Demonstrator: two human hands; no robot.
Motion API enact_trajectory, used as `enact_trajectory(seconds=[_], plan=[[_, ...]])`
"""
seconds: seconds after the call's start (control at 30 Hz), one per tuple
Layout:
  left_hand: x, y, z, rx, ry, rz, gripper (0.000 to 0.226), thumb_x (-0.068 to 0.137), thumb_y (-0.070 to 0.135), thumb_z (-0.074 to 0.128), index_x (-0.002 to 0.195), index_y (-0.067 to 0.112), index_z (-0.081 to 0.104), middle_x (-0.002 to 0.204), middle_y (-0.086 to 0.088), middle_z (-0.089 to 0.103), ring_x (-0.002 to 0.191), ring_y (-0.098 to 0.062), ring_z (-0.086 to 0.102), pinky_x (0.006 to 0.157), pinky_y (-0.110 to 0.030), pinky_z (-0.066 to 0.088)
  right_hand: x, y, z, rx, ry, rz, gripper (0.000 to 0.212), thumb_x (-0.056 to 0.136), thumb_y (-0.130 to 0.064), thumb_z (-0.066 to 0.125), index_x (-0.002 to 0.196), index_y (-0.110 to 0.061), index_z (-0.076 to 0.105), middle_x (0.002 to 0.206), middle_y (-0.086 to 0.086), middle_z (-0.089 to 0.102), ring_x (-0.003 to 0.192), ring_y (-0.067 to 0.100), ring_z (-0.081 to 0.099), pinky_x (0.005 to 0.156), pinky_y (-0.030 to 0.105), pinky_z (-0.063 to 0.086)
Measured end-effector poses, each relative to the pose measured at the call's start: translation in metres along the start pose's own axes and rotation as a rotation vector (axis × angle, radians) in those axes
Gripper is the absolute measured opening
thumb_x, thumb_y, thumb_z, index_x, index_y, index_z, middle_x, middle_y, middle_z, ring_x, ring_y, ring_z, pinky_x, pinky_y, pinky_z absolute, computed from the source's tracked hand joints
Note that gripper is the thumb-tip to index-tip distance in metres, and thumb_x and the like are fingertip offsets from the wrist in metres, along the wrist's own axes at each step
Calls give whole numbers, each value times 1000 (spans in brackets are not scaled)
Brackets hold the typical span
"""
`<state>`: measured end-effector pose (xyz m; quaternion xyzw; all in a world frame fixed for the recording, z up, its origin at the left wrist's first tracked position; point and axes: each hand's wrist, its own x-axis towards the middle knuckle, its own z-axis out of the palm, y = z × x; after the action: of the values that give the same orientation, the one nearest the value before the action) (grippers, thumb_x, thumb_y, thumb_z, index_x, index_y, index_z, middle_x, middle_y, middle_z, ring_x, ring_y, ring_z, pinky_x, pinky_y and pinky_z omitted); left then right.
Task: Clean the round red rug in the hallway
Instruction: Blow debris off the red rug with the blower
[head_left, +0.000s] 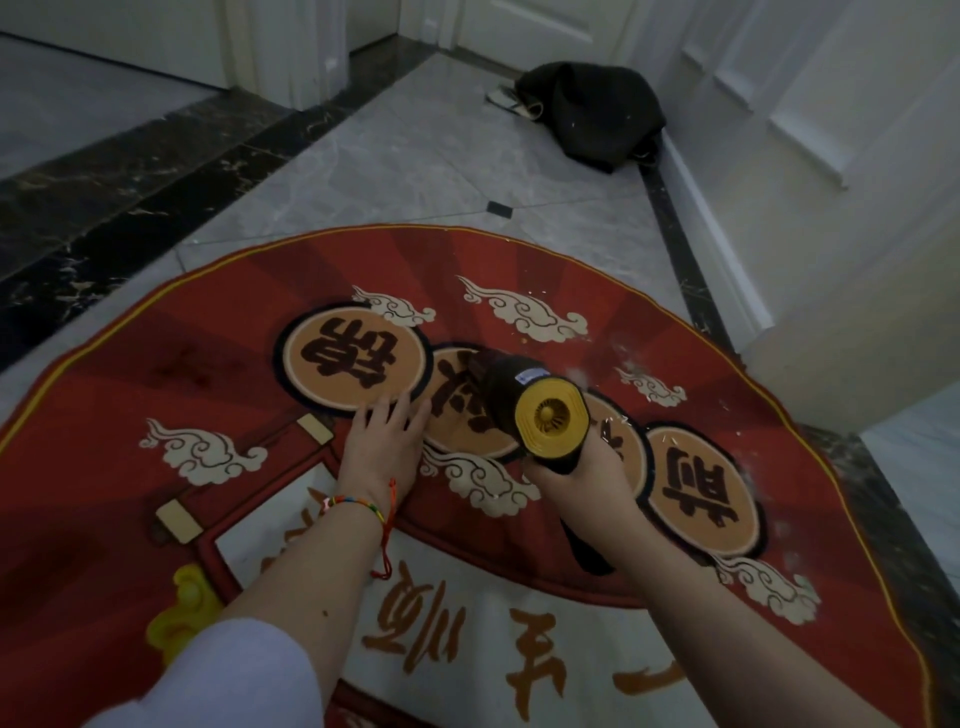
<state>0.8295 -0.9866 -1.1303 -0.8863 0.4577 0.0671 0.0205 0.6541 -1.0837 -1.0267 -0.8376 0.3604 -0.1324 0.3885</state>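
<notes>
In the head view, the round red rug lay flat on the marble hallway floor, filling the lower frame. The left hand pressed straight fingers onto it, probably to keep the pile from lifting. The right hand was wrapped around the handle of a black and yellow handheld blower (nozzle aimed away, towards pale debris scattered near the far-right edge).
</notes>
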Motion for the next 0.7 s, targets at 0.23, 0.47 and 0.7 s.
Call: enact_trajectory(seconds=[0.23, 0.47, 0.7], plan=[[-6, -1, 3, -52, 88, 5, 51, 105, 29, 16, 153, 22, 2, 160, -6, 7, 145, -30, 10, 117, -44, 13, 54, -16, 18, 23, 31, 5, 33, 82, -14, 67, 112, -16, 55, 95, 0, 61, 86, 15, 56, 54, 14, 35], [0, -1, 4, -9, 42, -3, 53, 104, 30, 18, 152, 22, -1, 159, -6, 6, 144, -30, 11, 117, -43, 14, 7, 2, 10, -1, -15, -17, 25, 80, -12, 70, 100, -20, 56, 85, -7, 62, 78, 7, 58, 55, 9, 37], [-1, 0, 3, -52, 59, -3, 51, 104, 28, 19, 153, 23, 3, 159, -6, 6, 145, -30, 8, 118, -44, 13, 38, -17, 26, -11, 5, -68, 20, 80, -13, 67, 92, -22, 53, 81, -7, 60, 75, 11, 58, 61, 19, 41]])
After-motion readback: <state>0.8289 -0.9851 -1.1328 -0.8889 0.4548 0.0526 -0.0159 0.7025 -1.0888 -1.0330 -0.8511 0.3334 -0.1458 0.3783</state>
